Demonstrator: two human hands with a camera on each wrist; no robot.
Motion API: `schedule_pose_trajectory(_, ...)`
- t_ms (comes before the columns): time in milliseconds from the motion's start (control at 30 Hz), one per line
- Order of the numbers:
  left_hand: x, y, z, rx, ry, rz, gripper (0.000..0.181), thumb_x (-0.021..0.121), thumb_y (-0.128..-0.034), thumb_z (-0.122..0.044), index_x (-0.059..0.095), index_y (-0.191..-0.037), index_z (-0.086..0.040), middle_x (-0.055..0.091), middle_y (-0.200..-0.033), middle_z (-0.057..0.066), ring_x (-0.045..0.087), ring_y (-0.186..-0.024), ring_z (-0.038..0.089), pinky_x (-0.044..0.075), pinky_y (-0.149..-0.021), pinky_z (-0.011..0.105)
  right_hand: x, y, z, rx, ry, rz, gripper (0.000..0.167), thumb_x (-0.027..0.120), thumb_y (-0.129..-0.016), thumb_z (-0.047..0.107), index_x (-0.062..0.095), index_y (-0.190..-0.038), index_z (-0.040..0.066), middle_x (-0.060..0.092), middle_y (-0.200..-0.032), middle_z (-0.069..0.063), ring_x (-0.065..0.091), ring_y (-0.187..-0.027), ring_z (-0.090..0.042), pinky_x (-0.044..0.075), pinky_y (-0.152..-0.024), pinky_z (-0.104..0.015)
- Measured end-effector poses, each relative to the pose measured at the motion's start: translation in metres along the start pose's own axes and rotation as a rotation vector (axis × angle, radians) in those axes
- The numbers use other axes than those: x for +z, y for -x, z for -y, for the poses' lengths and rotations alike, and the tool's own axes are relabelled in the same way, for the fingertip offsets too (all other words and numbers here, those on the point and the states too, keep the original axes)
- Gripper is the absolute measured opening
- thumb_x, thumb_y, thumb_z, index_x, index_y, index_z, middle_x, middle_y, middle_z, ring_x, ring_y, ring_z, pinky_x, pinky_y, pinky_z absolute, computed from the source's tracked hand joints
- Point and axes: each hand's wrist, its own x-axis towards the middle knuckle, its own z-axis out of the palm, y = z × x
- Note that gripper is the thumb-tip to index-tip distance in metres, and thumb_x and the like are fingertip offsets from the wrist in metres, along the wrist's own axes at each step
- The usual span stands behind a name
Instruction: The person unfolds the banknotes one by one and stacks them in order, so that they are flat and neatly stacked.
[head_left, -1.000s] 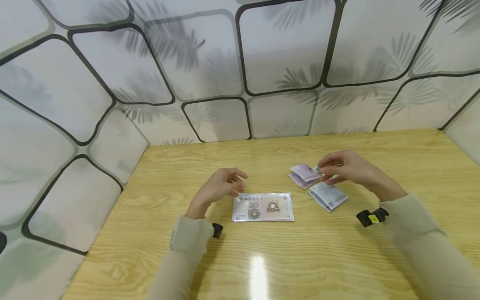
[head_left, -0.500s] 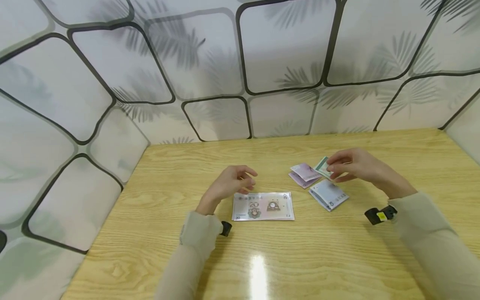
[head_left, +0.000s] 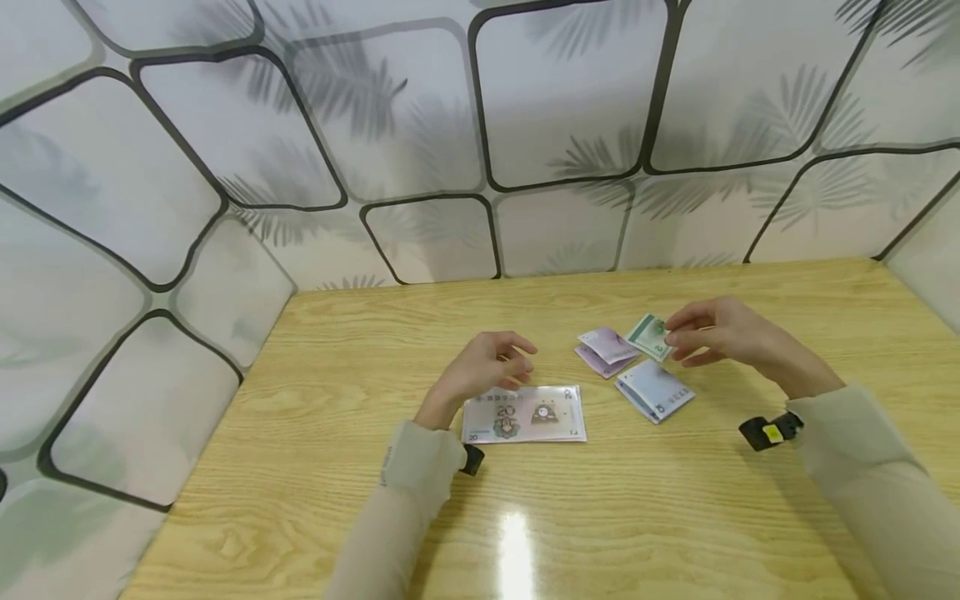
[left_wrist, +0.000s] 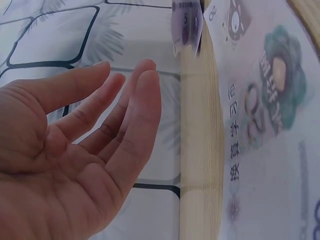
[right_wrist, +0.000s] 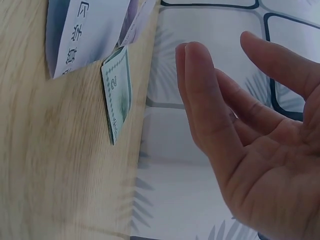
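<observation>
My left hand is held over the upper left corner of a flat stack of play banknotes marked 20. Its fingers are loosely bent with nothing between them, as the left wrist view confirms. To the right, my right hand hovers beside a small green folded banknote marked 2. The right wrist view shows the right fingers relaxed, holding nothing and apart from that note. A purple folded banknote and a pale blue folded banknote lie close by.
Everything lies on a light wood table. A patterned partition wall rises along its far edge and continues down the left side. A dark wrist device sits at the right sleeve, another at the left.
My right hand has drawn away to the right, leaving the green folded banknote in plain view behind the pale blue one. My left hand has shifted right over the stack of banknotes.
</observation>
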Motion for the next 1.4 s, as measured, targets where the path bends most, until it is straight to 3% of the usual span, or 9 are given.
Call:
schedule_pose_trajectory(300,0.012,-0.008,0.000,0.008,0.043,0.028,0.029,0.059,-0.1010,0.000,0.060,-0.128,0.011,0.067,-0.109,0.030,0.069,-0.097,0.041,0.062,-0.079,0.038,-0.002,0.001,-0.005,0.019,0.012,0.007,0.047,0.061,-0.101,0.005,0.043,-0.133,-0.025,0.067,-0.104,-0.013,0.070,-0.089,-0.021,0.062,-0.080,-0.038)
schedule_pose_trajectory(600,0.027,-0.016,-0.001,0.006,0.063,0.035,0.027,0.060,-0.0999,0.001,0.062,-0.125,0.010,0.068,-0.101,0.024,0.072,-0.089,0.033,0.062,-0.075,0.035,-0.001,0.003,-0.011,0.037,0.021,0.022,0.049,0.062,-0.100,0.007,0.043,-0.134,-0.024,0.066,-0.106,-0.016,0.069,-0.093,-0.024,0.062,-0.081,-0.039)
schedule_pose_trajectory(833,0.037,-0.018,-0.001,-0.033,0.084,0.049,0.026,0.059,-0.1002,0.001,0.063,-0.124,0.009,0.067,-0.093,0.016,0.072,-0.085,0.031,0.063,-0.072,0.034,0.001,0.004,-0.014,0.059,0.000,0.029,0.048,0.062,-0.100,0.006,0.044,-0.133,-0.022,0.065,-0.107,-0.017,0.067,-0.093,-0.024,0.061,-0.082,-0.039)
schedule_pose_trajectory(1133,0.053,-0.023,-0.004,-0.073,0.090,0.065,0.025,0.060,-0.0999,0.001,0.064,-0.123,0.007,0.068,-0.088,0.013,0.070,-0.073,0.022,0.061,-0.065,0.030,0.005,0.002,-0.022,0.078,0.030,0.040,0.047,0.064,-0.098,0.005,0.046,-0.130,-0.022,0.065,-0.103,-0.011,0.067,-0.090,-0.020,0.062,-0.078,-0.038)
schedule_pose_trajectory(1400,0.066,-0.029,-0.004,-0.101,0.136,0.059,0.024,0.061,-0.0991,0.002,0.063,-0.122,0.007,0.069,-0.092,0.017,0.071,-0.078,0.024,0.062,-0.069,0.030,0.010,0.001,-0.022,0.092,0.073,0.060,0.047,0.065,-0.098,0.010,0.048,-0.129,-0.021,0.066,-0.106,-0.014,0.068,-0.094,-0.025,0.061,-0.078,-0.040)
